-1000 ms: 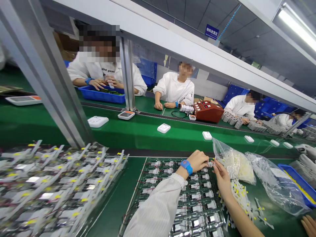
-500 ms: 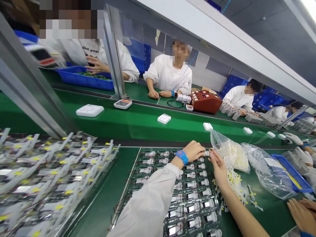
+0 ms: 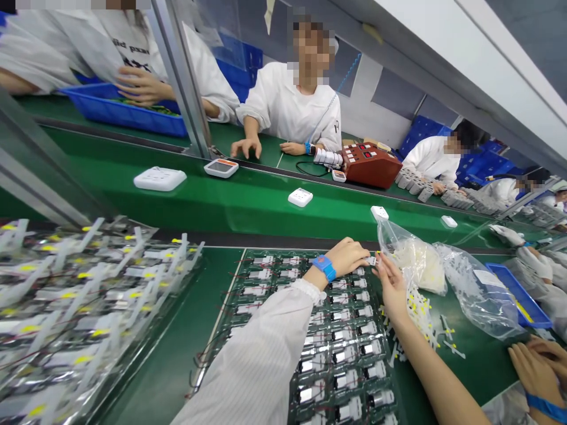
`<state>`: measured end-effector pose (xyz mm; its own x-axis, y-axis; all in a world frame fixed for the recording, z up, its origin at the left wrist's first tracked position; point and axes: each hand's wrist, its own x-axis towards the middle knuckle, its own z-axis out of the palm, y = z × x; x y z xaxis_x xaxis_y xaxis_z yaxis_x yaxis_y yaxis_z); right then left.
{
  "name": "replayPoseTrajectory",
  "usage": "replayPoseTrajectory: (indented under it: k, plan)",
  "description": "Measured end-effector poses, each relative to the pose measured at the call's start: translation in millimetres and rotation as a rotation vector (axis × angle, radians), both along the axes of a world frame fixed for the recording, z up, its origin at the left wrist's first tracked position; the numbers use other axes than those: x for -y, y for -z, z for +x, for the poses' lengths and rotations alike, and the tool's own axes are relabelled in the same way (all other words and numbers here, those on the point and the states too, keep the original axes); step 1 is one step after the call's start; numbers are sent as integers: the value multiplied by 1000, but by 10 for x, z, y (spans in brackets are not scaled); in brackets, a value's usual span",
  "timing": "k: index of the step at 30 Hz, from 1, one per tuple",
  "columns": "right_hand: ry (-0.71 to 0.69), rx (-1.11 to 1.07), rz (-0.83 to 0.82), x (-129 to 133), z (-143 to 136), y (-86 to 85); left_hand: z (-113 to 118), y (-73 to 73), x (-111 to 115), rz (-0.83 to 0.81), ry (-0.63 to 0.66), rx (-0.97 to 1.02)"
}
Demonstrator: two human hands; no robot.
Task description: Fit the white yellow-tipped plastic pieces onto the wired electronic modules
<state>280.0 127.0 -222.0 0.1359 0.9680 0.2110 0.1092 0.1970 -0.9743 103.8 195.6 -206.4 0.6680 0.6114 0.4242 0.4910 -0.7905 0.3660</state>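
Observation:
Over the far right corner of a clear plastic tray (image 3: 341, 323), my left hand (image 3: 348, 257), with a blue wristband, has its fingers closed on a small motor (image 3: 371, 260) with a white housing. My right hand (image 3: 392, 280) meets it from the right, thumb and fingers pinched on a small white piece with a yellow tip (image 3: 378, 254); most of that piece is hidden by the fingers. The tray's pockets hold rows of similar silver-and-white motors with red and black wires. Beside my right forearm lies a pile of white plastic strips with yellow tips (image 3: 419, 316).
Another tray of motors with strips sticking up (image 3: 66, 313) fills the left. Plastic bags (image 3: 481, 289) and a blue bin (image 3: 516, 295) stand right. A co-worker's hands (image 3: 531, 366) rest at the right edge. White devices (image 3: 160, 178) lie on the green conveyor (image 3: 248, 203). Metal posts (image 3: 181, 77) rise ahead.
The view has shifted slightly. My hands stay together at the tray's far corner, still holding the small parts. Across the conveyor, a co-worker's hand has moved left and opened on the bench.

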Motion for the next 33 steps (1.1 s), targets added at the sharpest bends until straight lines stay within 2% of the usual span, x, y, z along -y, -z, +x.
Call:
replayPoseTrajectory:
  k: [12,24,33]
  plan:
    - [4,-28,-6,11,2,14,29,6,6,17,5,-3]
    - [-48,156,87,1,28,50,0,-5,-8,33,-20,-37]
    - [45,239,109,20,52,61,6,-11,-3,84,-20,-51]
